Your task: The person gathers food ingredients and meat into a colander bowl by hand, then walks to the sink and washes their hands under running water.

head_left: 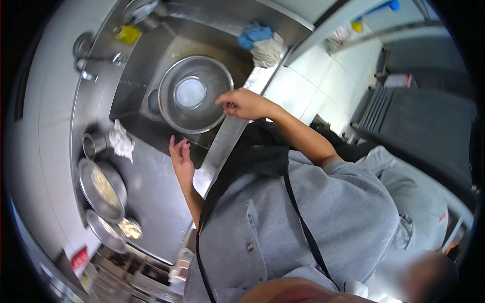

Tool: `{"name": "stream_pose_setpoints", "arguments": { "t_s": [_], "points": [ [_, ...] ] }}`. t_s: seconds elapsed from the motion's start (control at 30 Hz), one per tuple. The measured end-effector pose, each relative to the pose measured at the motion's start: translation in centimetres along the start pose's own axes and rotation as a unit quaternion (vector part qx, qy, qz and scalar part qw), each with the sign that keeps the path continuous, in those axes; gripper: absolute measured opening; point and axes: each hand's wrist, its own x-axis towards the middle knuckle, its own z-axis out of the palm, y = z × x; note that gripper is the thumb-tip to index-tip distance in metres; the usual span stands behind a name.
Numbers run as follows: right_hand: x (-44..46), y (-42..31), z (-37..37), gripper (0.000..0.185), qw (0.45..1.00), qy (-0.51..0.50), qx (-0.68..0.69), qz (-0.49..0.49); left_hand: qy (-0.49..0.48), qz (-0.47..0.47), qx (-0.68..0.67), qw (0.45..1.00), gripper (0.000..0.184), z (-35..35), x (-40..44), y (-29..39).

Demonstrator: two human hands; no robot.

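My right hand (246, 104) curls at the rim of the bowl (194, 120); I can't tell whether it grips. My left hand (182, 157), nearer me, is loose and empty. One-sided contact could tip the bowl in the sink (135, 92). Steel counter (151, 189) left of my hands, tiled floor (295, 76) right.

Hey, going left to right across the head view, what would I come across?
Small metal pot, crumpled white cloth, large round metal basin, right hand, red-and-white box.
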Motion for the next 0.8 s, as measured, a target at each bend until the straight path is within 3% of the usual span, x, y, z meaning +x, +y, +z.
{"name": "stream_pose_setpoints", "arguments": {
  "t_s": [0.2, 0.33, 0.4, 0.5, 0.57, 0.73, 0.8],
  "points": [
    [-6.4, 3.9, -3.2, 0.041, 0.998, 0.020, 0.005, 0.059, -0.161, 0.069, 0.029, 0.984, 0.055, 2.6, 4.6, 4.3],
    [-11.7, 6.1, -9.3, 0.039, 0.985, 0.151, 0.016, 0.080, -0.277, 0.139, 0.099, 0.946, 0.053, 8.5, 7.0, 10.2],
    [-14.6, 6.4, -12.6, 0.038, 0.980, 0.159, 0.067, 0.100, -0.345, 0.164, 0.114, 0.917, 0.054, 12.6, 7.4, 12.8],
    [-17.6, 7.8, -16.1, 0.037, 0.974, 0.187, 0.103, 0.074, -0.408, 0.141, 0.064, 0.900, 0.043, 19.1, 7.9, 15.2],
    [-18.9, 8.5, -17.3, 0.036, 0.969, 0.210, 0.115, 0.066, -0.460, 0.124, 0.029, 0.878, 0.046, 22.4, 8.3, 15.9],
    [-19.2, 8.5, -19.3, 0.027, 0.951, 0.287, 0.094, 0.062, -0.468, 0.151, 0.175, 0.853, 0.039, 28.6, 7.1, 17.5],
    [-17.2, 9.0, -18.5, 0.024, 0.940, 0.332, 0.067, 0.043, -0.440, 0.191, 0.280, 0.831, 0.055, 30.2, 6.6, 17.8]
  ]
}}
